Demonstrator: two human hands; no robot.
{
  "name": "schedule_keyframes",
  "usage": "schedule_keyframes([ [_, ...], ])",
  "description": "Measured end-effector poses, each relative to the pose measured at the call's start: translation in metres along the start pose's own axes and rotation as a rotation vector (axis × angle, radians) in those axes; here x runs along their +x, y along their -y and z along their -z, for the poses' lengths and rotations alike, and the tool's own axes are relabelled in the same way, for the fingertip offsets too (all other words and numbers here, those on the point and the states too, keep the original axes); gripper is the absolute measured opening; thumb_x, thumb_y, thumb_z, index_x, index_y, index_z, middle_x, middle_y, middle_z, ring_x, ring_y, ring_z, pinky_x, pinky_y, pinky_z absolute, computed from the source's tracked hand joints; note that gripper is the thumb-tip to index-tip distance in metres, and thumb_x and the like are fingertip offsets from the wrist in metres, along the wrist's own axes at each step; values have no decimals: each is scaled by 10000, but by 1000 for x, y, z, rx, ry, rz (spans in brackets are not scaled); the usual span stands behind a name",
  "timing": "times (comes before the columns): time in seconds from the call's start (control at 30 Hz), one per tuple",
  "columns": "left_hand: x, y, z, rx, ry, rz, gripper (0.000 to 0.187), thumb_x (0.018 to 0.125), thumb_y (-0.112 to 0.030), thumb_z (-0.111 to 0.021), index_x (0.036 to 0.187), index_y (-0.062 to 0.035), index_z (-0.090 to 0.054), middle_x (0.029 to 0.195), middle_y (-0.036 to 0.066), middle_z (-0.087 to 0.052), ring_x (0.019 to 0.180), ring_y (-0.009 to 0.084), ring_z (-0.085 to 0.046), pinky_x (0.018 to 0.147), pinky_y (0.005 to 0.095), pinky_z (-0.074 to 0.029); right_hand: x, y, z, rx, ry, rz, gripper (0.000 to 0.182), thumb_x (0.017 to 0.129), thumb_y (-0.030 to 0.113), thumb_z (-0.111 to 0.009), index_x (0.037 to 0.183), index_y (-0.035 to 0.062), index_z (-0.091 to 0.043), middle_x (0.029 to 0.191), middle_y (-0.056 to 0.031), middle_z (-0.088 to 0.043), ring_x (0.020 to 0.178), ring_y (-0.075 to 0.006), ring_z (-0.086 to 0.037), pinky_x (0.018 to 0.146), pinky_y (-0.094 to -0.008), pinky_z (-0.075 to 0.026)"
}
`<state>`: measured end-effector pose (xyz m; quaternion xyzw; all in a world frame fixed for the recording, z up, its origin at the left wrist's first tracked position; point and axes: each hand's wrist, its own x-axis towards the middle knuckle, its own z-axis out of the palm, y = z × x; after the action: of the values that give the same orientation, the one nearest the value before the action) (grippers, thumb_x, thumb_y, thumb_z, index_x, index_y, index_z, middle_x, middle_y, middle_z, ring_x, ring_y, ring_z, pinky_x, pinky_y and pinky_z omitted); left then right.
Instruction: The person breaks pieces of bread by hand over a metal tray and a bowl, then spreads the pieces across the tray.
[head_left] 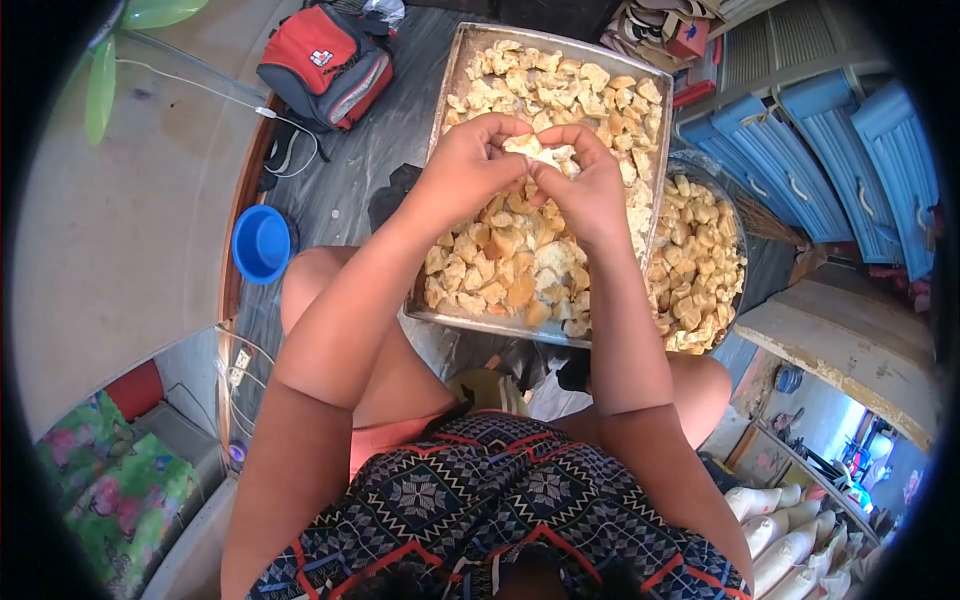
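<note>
Both hands are raised over a large metal tray (537, 326) filled with torn pieces of bread (490, 260). Between my fingertips is a pale, ragged bread piece (540, 151). My left hand (478, 160) pinches it from the left with thumb and fingers. From the right, my right hand (585, 185) grips the same piece, its thumb close to the left one. The forearms hide part of the tray's near half. Paler chunks lie mostly at the tray's far end, browner ones nearer me.
Right of the tray stands a round container (743, 250) heaped with more bread chunks. A blue plastic bowl (262, 245) and a red backpack (325, 65) rest on the floor at left. Blue drawers (790, 150) and a wooden board (850, 340) border the right side.
</note>
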<state>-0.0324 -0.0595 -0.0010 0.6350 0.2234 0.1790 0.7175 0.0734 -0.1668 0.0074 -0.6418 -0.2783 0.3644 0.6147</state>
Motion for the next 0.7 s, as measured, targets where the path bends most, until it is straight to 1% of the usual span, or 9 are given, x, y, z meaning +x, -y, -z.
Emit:
schedule_keyframes([
  [0.07,0,1,3,301,-5,50,236,837,-77,-515,1039,40,-549,815,70,-597,625,96,-547,579,224,-465,-1,-3,-1,-3,-11,46,205,749,-36,-597,946,-13,-543,888,-90,-577,557,-115,-578,484,-217,-478],
  [0.1,0,0,2,300,-6,51,236,837,-77,-515,1039,40,-549,815,70,-597,625,96,-547,579,224,-465,-2,-4,1,114,-3,-8,187,760,-36,-581,942,-10,-544,869,-87,-579,560,-115,-571,469,-225,-477],
  [0.17,1,-3,1,32,-38,91,209,842,-88,-503,999,35,-565,798,61,-594,622,100,-546,573,230,-468,-2,-9,5,230,6,-62,171,772,-36,-566,939,-8,-545,849,-83,-582,562,-114,-564,455,-233,-476],
  [0.2,2,-3,2,32,-38,91,209,842,-88,-503,999,35,-565,798,61,-594,622,100,-546,573,230,-468,-1,-14,7,367,30,-71,159,779,-37,-552,934,-3,-549,834,-79,-583,572,-114,-560,456,-233,-477],
  [0.27,5,-3,7,-235,-164,88,176,853,-103,-483,949,21,-563,771,40,-582,609,103,-544,566,230,-465,0,-18,13,505,55,-79,149,787,-38,-538,929,2,-553,820,-75,-585,583,-114,-555,458,-234,-478],
  [0.33,10,-3,14,-231,-194,87,148,861,-105,-463,890,8,-555,743,26,-565,602,102,-540,557,227,-458,-1,-17,16,550,-15,-127,152,804,-1,-569,956,10,-558,822,-70,-581,607,-116,-554,480,-233,-489],
  [0.47,7,-2,6,-81,-109,101,131,871,-135,-505,868,-17,-560,713,13,-554,610,81,-531,556,215,-445,0,-7,4,514,-53,-109,177,812,35,-607,980,7,-562,812,-60,-575,609,-114,-556,503,-236,-497],
  [0.53,4,-4,0,-12,10,67,155,875,-172,-549,857,-20,-568,699,4,-556,611,68,-522,554,208,-439,0,-6,-1,285,33,-51,219,808,74,-642,1000,4,-561,817,-54,-567,620,-110,-558,511,-238,-500],
  [0.7,2,-10,2,26,78,179,197,858,-208,-606,883,-14,-579,695,6,-558,619,68,-523,558,204,-441,2,-11,4,286,89,-56,156,795,30,-615,936,21,-551,838,-53,-560,617,-105,-544,474,-229,-455],
])
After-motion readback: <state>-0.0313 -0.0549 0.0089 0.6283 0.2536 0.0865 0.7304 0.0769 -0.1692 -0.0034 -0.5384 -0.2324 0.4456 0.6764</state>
